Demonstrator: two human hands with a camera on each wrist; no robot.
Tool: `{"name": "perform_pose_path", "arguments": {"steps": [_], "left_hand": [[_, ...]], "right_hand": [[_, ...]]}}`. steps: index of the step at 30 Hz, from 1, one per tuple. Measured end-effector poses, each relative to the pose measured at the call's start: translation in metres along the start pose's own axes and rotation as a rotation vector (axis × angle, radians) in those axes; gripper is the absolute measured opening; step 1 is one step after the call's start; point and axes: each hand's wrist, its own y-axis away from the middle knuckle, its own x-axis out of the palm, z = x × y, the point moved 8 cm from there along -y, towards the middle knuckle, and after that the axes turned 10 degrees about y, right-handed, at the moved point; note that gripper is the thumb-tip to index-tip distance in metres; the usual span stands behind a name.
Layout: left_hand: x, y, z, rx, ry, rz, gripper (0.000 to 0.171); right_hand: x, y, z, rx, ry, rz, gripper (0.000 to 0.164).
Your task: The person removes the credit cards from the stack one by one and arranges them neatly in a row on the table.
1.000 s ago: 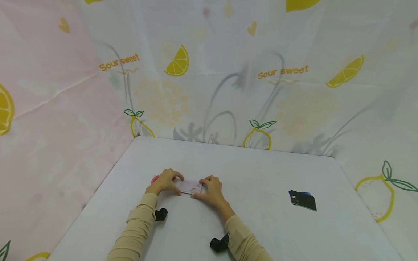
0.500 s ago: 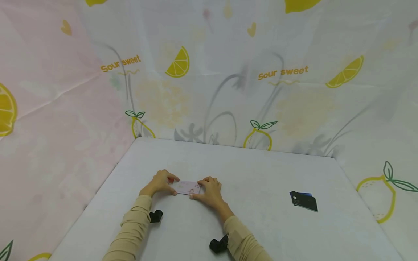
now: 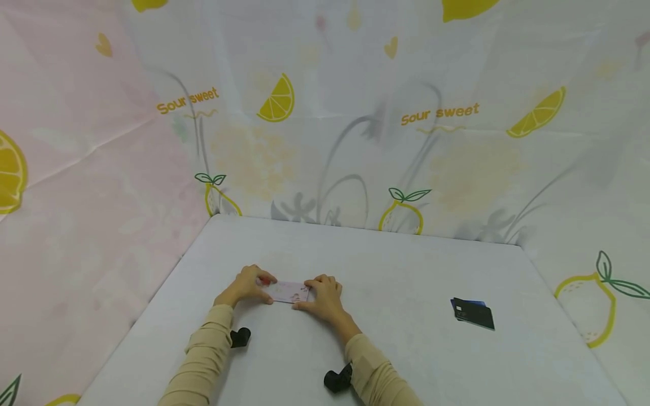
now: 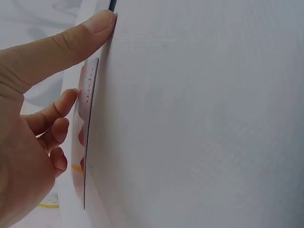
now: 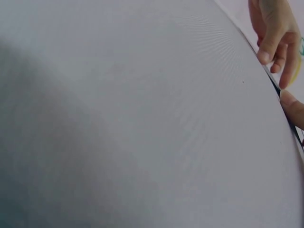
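A pale pink card [image 3: 288,292] with a small printed pattern lies flat on the white table, between my two hands. My left hand [image 3: 246,285] holds its left end, thumb at the near corner and index finger at the far one. At the right end, my right hand [image 3: 325,298] grips the near and far edges between thumb and fingers. A red patch [image 3: 265,280] shows under the left fingers. In the left wrist view, a shiny reddish card [image 4: 89,102] with lettering lies beside the left thumb [image 4: 71,50]. The right wrist view catches only the right thumb [image 5: 293,110] at its edge.
To the right on the table [image 3: 406,338] lies a small stack of cards, a black card [image 3: 473,313] on top and a blue card [image 3: 477,302] showing beneath. A lemon-printed cloth [image 3: 335,113] hangs behind the table and along its sides.
Both hands and the pale pink card have shifted a little to the left. The red patch, first seen left of the left hand, now shows between its fingers. The black and blue cards stay put.
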Motion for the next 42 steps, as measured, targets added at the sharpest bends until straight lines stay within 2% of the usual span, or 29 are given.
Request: {"name": "perform_pose_path", "arguments": {"steps": [4, 15, 23, 34, 42], "left_hand": [[-0.001, 0.002, 0.003, -0.017, 0.005, 0.001, 0.051], [-0.008, 0.004, 0.0, 0.01, -0.02, -0.028, 0.052], [-0.011, 0.007, 0.004, -0.024, -0.029, -0.059, 0.05], [-0.011, 0.005, 0.006, 0.044, -0.01, -0.056, 0.055], [-0.01, 0.004, 0.01, 0.009, 0.0, -0.053, 0.051]], "right_hand": [[0.002, 0.0, 0.002, 0.001, 0.018, 0.012, 0.062], [-0.002, 0.0, 0.007, -0.004, 0.039, 0.007, 0.059], [0.001, 0.0, 0.011, -0.022, 0.043, 0.023, 0.054], [0.001, 0.0, 0.013, -0.036, 0.058, 0.013, 0.048], [0.003, -0.001, 0.012, -0.008, 0.105, 0.014, 0.049]]}}
